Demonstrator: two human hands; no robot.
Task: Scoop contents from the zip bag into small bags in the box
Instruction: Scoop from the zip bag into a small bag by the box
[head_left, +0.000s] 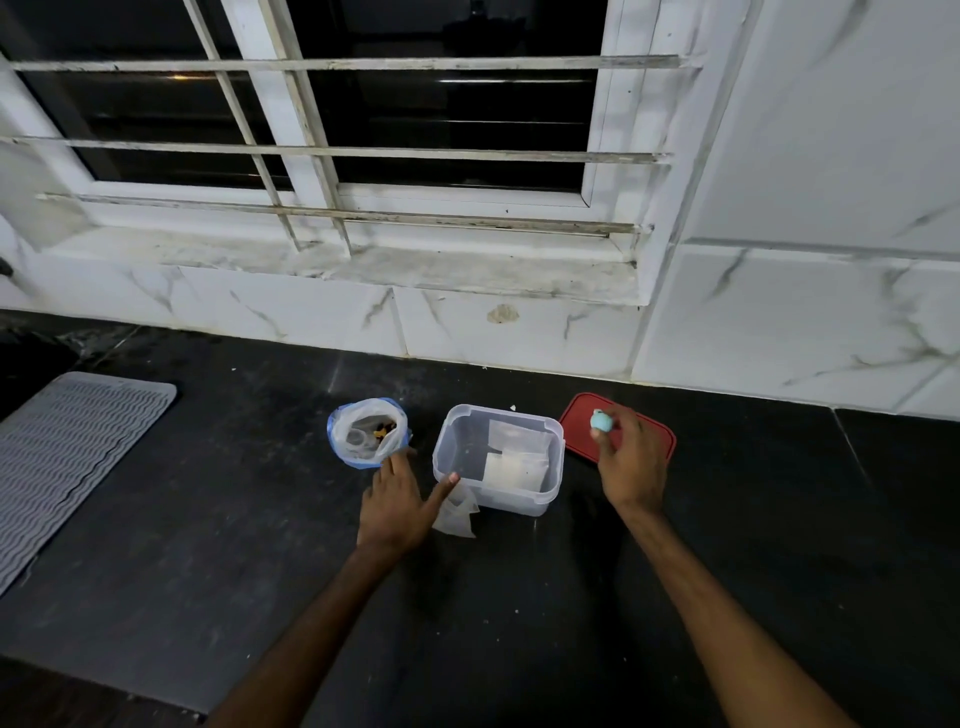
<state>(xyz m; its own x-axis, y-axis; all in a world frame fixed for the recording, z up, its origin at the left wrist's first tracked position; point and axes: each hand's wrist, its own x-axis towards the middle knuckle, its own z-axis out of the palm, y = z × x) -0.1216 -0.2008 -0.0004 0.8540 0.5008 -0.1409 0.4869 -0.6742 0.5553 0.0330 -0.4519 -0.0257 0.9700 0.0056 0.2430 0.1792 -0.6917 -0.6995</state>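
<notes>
A clear zip bag (363, 434) with a blue seal stands open on the dark counter, with small dark and yellow pieces inside. To its right is a clear plastic box (540, 496) with two small white bags (514, 470) lying in it. My left hand (400, 499) lies between bag and box with fingers spread; its thumb rests on a small clear bag (457, 517) at the box's front left corner. My right hand (631, 465) hovers over the red lid (576, 421) and pinches a small light-blue scoop (601, 420).
A grey ribbed mat (67, 462) lies at the far left of the counter. A white marble-tiled wall and a barred window sill (363, 265) run behind the objects. The dark counter (493, 623) stretches toward me.
</notes>
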